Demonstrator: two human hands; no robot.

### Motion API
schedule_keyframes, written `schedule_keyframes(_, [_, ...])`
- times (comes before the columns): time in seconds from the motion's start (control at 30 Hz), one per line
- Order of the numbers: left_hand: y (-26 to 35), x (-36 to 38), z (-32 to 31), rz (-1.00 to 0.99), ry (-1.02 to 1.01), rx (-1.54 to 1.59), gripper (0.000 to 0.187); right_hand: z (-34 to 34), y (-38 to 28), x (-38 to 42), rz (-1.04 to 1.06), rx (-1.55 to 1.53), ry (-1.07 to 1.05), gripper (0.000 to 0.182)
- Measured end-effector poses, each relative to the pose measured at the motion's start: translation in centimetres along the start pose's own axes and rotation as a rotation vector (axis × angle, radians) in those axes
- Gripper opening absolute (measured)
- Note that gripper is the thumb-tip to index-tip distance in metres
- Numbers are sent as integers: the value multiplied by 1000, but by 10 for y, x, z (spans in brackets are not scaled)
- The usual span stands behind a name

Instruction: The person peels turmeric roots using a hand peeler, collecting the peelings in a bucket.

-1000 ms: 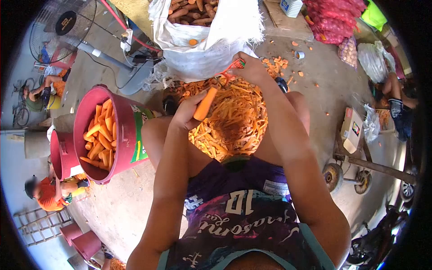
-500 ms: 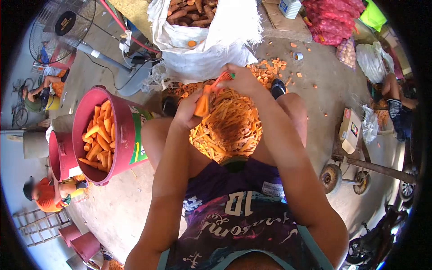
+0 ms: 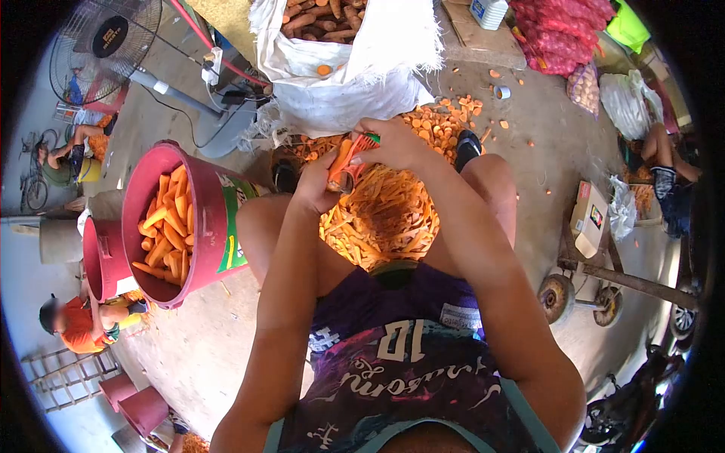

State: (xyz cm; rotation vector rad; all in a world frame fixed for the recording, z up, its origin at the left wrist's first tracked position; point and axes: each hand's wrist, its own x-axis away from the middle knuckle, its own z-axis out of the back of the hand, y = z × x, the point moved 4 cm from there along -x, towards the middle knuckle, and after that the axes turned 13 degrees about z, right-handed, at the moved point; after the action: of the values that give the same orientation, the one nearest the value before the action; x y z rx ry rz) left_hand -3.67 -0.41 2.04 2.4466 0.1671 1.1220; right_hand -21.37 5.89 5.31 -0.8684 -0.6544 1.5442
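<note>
A carrot is gripped in the left hand, held upright above the pile of peelings between the knees. A peeler is clasped in the right hand and laid against the carrot's upper end. A red bucket of peeled carrots is seen just left of the left knee, with a second bucket behind it. A white sack of unpeeled carrots is set directly ahead, closing off the front. Carrot ends are scattered on the concrete floor. A fan is seen far left, a cart at right. Open floor is left between the right knee and the cart.
</note>
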Motion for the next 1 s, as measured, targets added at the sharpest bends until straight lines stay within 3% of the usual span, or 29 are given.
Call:
schedule_keyframes(0.17, [2, -10, 32, 39, -36, -257, 40, 24, 38, -1, -1, 24, 144, 60])
schedule_keyframes(0.23, [5, 11, 29, 108, -89, -321, 39, 45, 44, 4, -264, 109, 167, 61])
schedule_keyframes(0.3, [4, 21, 18, 175, -147, -386, 37, 53, 40, 6, -274, 111, 143, 60])
schedule_keyframes(0.33, [4, 20, 16, 128, -49, -347, 36, 50, 35, 7, -273, 138, 141, 54])
schedule_keyframes(0.4, [6, 15, 19, 75, 46, -303, 35, 38, 27, 6, -266, 171, 136, 48])
schedule_keyframes(0.47, [5, -7, 37, -7, 104, -188, 35, 11, 16, 3, -56, 50, 61, 51])
schedule_keyframes(0.5, [4, -14, 41, -7, 104, -187, 35, 6, 7, 3, -56, 50, 60, 51])
schedule_keyframes(0.57, [1, -24, 39, 23, -56, -72, 36, -4, -12, 3, -26, 39, -79, 55])
schedule_keyframes(0.73, [-1, -1, 16, 28, -61, -159, 36, 7, 18, 0, 33, 2, 52, 59])
schedule_keyframes(0.83, [-3, -10, 28, 51, -36, -242, 37, 31, 31, 0, -48, 84, 169, 61])
schedule_keyframes(0.9, [-3, -9, 36, 68, -17, -277, 38, 48, 38, 3, -334, 152, 137, 64])
schedule_keyframes(1.0, [4, 3, 29, 87, 14, -318, 38, 51, 27, 4, -345, 127, 129, 65])
